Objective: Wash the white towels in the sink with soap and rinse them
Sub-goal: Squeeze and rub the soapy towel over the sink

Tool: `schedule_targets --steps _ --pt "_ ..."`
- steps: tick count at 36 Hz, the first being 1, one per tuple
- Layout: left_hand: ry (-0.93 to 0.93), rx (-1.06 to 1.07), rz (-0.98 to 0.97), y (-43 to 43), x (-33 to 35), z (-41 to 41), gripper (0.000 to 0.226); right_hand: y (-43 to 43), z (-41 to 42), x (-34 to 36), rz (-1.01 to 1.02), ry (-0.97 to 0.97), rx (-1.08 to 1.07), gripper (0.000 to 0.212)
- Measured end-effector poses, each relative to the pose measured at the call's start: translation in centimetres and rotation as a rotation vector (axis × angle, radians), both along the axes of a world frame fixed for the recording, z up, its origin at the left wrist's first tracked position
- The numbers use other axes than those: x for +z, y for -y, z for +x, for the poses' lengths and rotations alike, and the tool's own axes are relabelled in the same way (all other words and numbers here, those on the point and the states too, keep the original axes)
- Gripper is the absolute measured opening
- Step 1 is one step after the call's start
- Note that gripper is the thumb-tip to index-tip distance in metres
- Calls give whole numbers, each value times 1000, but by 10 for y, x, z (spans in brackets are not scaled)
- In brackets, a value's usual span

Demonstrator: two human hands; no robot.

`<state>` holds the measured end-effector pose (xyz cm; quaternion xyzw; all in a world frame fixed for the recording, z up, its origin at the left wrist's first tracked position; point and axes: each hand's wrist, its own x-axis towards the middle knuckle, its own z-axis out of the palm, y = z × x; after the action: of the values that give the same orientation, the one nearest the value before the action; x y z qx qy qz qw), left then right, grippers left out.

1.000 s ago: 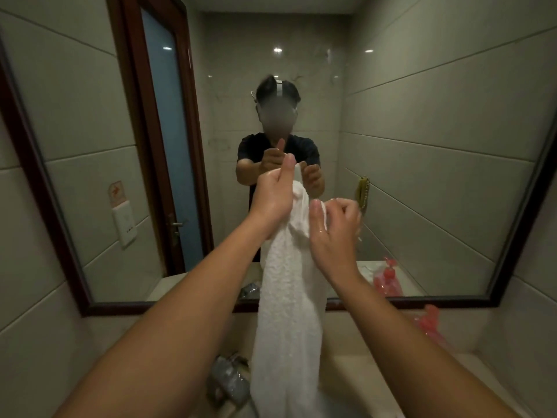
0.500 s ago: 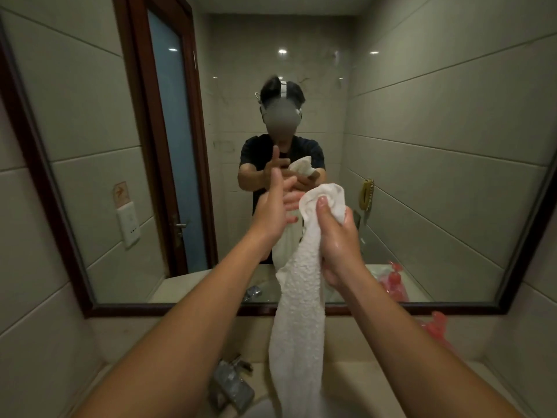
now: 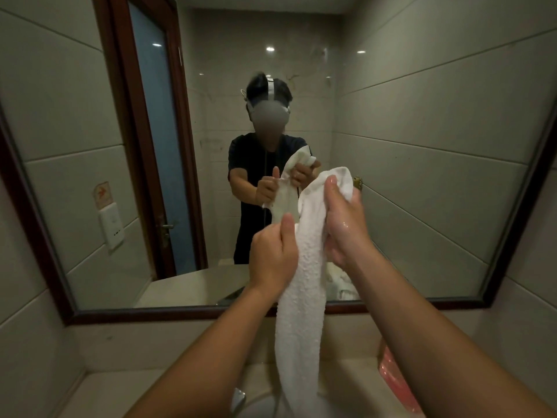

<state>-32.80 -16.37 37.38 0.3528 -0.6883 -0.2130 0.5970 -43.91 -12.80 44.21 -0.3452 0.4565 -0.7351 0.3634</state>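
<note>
Hanging near-vertical, the towel (image 3: 301,297) ran its long axis from 12 to 6 o'clock, top bunched above the mirror's lower frame, tail dropping toward the sink (image 3: 265,405). The right hand (image 3: 343,227) gripped it at 1 o'clock, fingers curled round the upper end. The left hand (image 3: 271,260) clasped it lower, at 9 o'clock, thumb up. Judged: wringing or stripping downward came next, the left hand nearer the free length.

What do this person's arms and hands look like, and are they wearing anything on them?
Both forearms are bare up to the frame edge: no sleeves, gloves, watch or bracelet show. The left hand and right hand are bare too; the right one glistens wet. The mirror shows a dark short-sleeved shirt.
</note>
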Motion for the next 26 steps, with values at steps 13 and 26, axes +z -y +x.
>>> schedule_targets --steps 13,26 --pt "-509 -173 546 12 103 23 51 -21 -46 -4 250 -393 -151 80" --pt "-355 -90 562 8 135 40 50 -38 -75 11 97 -595 -457 45"
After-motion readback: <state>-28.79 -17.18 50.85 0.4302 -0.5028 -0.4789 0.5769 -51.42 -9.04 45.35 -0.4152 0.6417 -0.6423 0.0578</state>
